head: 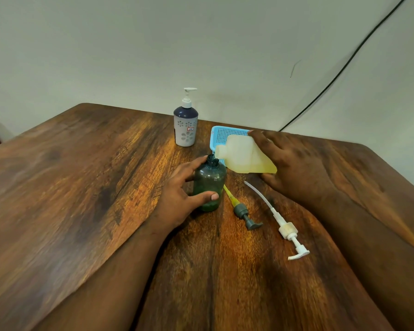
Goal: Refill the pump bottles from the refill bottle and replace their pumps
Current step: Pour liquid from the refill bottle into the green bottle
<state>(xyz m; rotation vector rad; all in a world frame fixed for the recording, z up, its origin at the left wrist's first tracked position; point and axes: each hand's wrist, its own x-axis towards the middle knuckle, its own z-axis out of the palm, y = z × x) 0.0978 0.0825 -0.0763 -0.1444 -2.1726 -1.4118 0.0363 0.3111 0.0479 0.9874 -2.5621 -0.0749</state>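
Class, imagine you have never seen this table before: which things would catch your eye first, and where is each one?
At the centre, the right hand tips a pale refill bottle of yellow liquid, its mouth at the open neck of a dark green bottle steadied by the left hand. Two removed pumps, one grey and one white, lie just right of the green bottle. A navy-and-white pump bottle stands capped at the back.

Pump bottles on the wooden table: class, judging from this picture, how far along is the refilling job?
Done: both pumps, the grey pump and white pump, lie loose on the table. In hand: the left hand steadies the open green bottle while the right hand tips the refill bottle at its mouth. Left: finish filling and refit the pumps. The capped patterned bottle stands untouched; its fill state cannot be told.
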